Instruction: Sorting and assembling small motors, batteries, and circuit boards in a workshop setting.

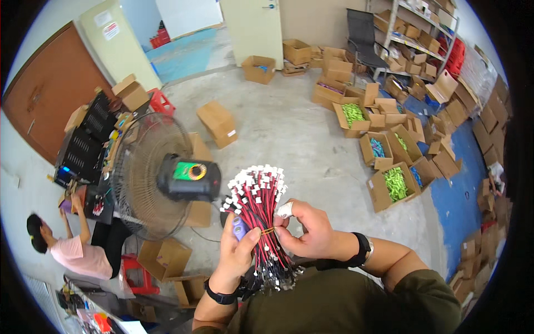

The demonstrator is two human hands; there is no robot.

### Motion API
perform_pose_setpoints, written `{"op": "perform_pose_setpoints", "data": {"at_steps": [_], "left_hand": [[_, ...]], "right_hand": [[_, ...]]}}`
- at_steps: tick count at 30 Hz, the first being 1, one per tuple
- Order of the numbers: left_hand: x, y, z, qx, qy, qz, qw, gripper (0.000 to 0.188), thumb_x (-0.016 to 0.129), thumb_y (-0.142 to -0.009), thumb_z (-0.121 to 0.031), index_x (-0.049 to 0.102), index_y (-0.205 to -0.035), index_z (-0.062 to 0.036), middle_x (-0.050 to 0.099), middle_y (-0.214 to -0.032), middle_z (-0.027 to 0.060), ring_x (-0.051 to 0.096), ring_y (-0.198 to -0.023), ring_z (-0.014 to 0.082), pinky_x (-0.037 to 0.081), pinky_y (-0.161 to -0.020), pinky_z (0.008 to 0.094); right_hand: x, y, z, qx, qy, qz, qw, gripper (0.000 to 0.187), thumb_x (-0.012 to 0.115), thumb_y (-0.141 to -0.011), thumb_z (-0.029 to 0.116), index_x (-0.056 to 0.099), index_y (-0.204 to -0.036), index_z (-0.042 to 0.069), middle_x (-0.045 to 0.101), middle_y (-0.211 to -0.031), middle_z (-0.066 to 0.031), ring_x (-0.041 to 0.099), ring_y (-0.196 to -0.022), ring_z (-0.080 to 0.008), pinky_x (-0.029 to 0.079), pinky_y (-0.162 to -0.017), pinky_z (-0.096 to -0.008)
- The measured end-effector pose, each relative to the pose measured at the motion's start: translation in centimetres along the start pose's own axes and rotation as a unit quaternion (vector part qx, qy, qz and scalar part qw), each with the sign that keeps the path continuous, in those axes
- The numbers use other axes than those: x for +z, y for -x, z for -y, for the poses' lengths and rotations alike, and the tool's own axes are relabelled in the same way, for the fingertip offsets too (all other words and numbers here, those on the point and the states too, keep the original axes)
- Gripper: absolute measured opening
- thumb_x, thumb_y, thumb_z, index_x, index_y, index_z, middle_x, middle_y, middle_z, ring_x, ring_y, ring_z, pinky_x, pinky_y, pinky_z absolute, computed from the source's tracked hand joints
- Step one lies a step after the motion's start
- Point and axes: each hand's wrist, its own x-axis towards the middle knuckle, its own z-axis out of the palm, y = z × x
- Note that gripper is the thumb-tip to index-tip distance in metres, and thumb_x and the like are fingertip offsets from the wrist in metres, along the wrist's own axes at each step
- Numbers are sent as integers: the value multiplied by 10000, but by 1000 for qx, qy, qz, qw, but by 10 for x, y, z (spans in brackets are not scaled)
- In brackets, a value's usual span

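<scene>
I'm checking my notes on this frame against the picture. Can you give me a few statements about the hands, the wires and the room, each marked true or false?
1. Both hands hold one bundle of red and black wires. True: the left hand and the right hand grip it at its middle.
2. The wires are loose, with nothing around them. False: a thin band circles the bundle.
3. The wire ends carry small white connectors. True.
4. A fan stands to the left of the bundle. True.
5. The open boxes on the right hold blue cloth only. False: several hold green parts.
6. Another person stands at the far right. False: that person is at the lower left.
</scene>
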Motion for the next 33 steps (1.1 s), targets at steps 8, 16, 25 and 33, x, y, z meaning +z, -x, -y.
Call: {"op": "perform_pose_setpoints", "data": {"at_steps": [8,16,25,33], "left_hand": [[88,-104,72,-150,17,19,988,321,512,-854,-204,443,-1092,0,562,-969,67,551,-840,114,446,-751,251],[105,-228,140,-269,-32,9,963,399,455,-844,-366,571,-863,15,586,-701,62,522,-515,80,434,-449,222],[92,-431,194,-217,51,39,974,366,489,-847,-244,445,-1108,8,583,-955,113,573,-872,176,451,-786,295],[85,-631,203,-145,-35,-19,989,254,539,-831,-116,440,-1038,-7,542,-908,35,509,-790,70,430,-702,216]], "right_hand": [[-115,7,-65,126,48,-64,989,308,535,-734,-54,409,-1005,22,485,-750,-50,469,-597,-115,404,-527,-246],[-222,-41,-133,357,-530,-10,769,205,498,-811,-17,408,-982,51,501,-819,-15,443,-652,-51,392,-579,-222],[-259,-173,-315,163,112,-42,979,217,642,-709,-4,498,-867,30,552,-780,-69,533,-698,-186,436,-622,-282],[-304,-318,-454,122,143,-25,982,213,600,-699,-67,488,-850,34,507,-748,-97,495,-620,-229,402,-545,-310]]}}
